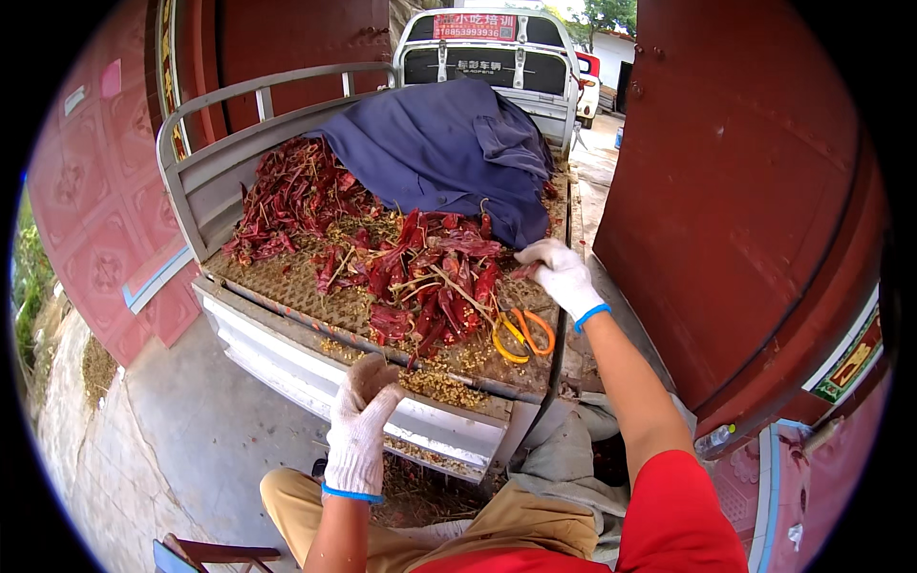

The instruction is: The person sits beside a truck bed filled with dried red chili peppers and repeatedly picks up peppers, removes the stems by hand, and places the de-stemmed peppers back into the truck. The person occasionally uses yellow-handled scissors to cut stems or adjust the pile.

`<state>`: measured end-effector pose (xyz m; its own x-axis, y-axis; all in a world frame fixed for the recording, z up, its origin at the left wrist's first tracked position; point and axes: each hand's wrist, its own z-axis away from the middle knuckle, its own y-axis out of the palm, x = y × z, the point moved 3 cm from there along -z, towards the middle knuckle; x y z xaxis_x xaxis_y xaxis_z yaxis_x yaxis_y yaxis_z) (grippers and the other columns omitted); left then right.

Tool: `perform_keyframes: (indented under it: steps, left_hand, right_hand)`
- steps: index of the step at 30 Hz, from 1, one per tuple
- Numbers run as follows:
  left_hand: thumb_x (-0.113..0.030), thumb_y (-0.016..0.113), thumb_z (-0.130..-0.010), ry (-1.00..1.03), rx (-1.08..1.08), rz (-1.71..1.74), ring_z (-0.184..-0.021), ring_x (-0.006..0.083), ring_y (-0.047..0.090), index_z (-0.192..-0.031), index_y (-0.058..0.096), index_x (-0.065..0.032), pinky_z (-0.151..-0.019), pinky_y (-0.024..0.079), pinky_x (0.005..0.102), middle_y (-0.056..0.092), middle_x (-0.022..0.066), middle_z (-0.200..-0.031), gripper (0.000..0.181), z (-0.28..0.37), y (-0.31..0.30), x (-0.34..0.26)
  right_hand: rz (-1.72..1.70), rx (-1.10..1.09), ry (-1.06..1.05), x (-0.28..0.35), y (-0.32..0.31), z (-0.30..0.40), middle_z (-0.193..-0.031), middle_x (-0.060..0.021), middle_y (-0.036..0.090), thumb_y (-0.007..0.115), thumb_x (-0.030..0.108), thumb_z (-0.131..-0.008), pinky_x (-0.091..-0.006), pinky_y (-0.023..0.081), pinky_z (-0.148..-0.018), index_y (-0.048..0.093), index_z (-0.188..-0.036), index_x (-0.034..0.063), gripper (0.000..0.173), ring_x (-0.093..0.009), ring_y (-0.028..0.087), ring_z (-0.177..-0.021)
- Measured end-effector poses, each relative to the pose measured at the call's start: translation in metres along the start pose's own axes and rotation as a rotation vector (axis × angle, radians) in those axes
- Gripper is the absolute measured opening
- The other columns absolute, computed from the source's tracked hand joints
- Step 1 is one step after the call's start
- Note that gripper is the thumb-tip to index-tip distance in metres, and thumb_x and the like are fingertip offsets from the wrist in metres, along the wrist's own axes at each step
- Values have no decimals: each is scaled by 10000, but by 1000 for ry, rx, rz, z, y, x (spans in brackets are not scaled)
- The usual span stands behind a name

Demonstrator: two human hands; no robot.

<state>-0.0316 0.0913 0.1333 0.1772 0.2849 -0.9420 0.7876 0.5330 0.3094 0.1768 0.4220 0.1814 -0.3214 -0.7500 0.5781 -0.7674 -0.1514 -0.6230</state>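
My right hand (560, 278), in a white knit glove with a blue cuff, pinches a dried red chili pepper (526, 271) at the right side of a truck bed. My left hand (362, 426), gloved alike with soiled fingertips, hovers by the bed's rear edge; its thumb stands apart from the curled fingers and nothing shows in it. Between the hands lies a loose pile of dried red chilies (430, 276) with stems. Scissors with yellow and orange handles (517, 335) rest on the bed just below my right hand, beside the pile.
A dark blue cloth garment (444, 147) covers part of a larger chili heap (290, 190) farther back. Spilled seeds (444, 387) dot the rear edge. A metal side rail (175, 161) bounds the left. Grey sacking (566, 458) hangs by my legs. A red metal door (731, 179) stands to the right.
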Motion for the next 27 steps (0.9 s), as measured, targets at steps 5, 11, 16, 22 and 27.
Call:
perform_keyframes:
  steps: [5, 11, 16, 22, 27]
  left_hand:
    - [-203, 698, -941, -143, 71, 21, -1169, 255, 646, -1421, 527, 72, -1083, 472, 374, 683, 172, -1226, 578, 35, 8, 17]
    - [-408, 720, -973, -376, 271, 374, -1103, 236, 681, -1408, 522, 38, -1026, 543, 402, 693, 130, -1211, 654, 61, 0, 45]
    - [-354, 811, -910, -393, 355, 509, -1140, 218, 681, -1402, 526, 19, -1014, 567, 398, 674, 101, -1260, 680, 68, -6, 51]
    - [-8, 749, -885, -355, 125, 319, -929, 119, 675, -1351, 590, 33, -860, 572, 271, 698, 47, -1081, 495, 69, -26, 63]
    - [-60, 751, -870, -333, 124, 187, -852, 113, 656, -1281, 621, 16, -818, 566, 279, 686, 23, -1015, 437, 77, -23, 55]
  right_hand:
    - [124, 39, -241, 79, -7, 36, -1050, -110, 727, 689, 17, -858, -355, 569, -915, 788, -1099, 77, 268, -266, 698, -1021]
    - [245, 377, -498, 184, 59, 136, -1043, -56, 728, 612, 153, -913, -377, 600, -830, 764, -1096, 143, 238, -222, 717, -989]
    - [159, 270, -620, 193, 99, 175, -1218, -53, 701, 699, 135, -838, -414, 595, -849, 712, -1209, 152, 372, -274, 712, -1021]
    - [-445, 304, -265, 186, 102, 183, -1198, -119, 694, 643, -54, -858, -370, 590, -915, 698, -1231, 64, 396, -281, 701, -1098]
    - [-570, 266, 80, 174, 104, 181, -1195, -136, 683, 691, 45, -947, -334, 579, -877, 667, -1298, 20, 353, -201, 704, -1041]
